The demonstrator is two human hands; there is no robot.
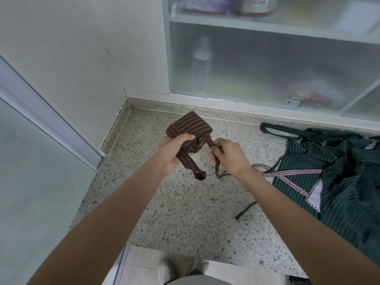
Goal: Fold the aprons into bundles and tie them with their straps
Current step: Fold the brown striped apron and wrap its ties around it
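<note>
Here the brown striped apron bundle (188, 125) is held above the speckled stone counter (185, 212), the left hand (171, 152) curled round it and the right hand (227, 156) pinching a thin strap (217, 170). If the left grip eases while the strap is pulled, the folds could spring loose; the green striped apron (333, 175) lies unfolded just beside
</note>
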